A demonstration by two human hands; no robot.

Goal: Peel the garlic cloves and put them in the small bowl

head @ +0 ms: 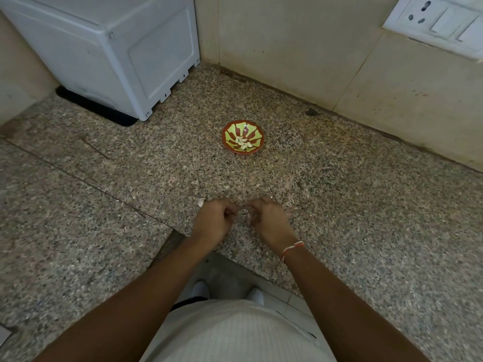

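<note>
Both hands work close together at about 6 o'clock from the small bowl (243, 137), low over the speckled granite table (339, 194). The left hand (214, 221) has its fingers curled inward, and the right hand (266, 220) is curled the same way, the fingertips of the two meeting over a small pale piece of garlic (245, 211) pinched between them. Only a sliver of that piece shows, so whether it is clove or loose skin cannot be told. A thin red and white thread bracelet (292, 248) circles the right wrist.

Just at 10 o'clock from the left hand's knuckles, a garlic clove (201, 202) lies on the table, pale and half hidden by the hand.

The small bowl sits well apart from the hands, toward the back wall. It is red-brown with a yellow-green petal pattern inside, and a little heap of peeled cloves (244, 143) rests in its bottom, toward the near side.

At 10 o'clock from the bowl a white plastic appliance housing (117, 53) stands on a black mat (99, 108) in the corner. At 2 o'clock, on the tiled wall (300, 48), is a white switch and socket plate (439, 24). At the bottom of the view are the person's pale ribbed shirt (235, 335) and white shoes (201, 288) on the floor below the table's edge.
</note>
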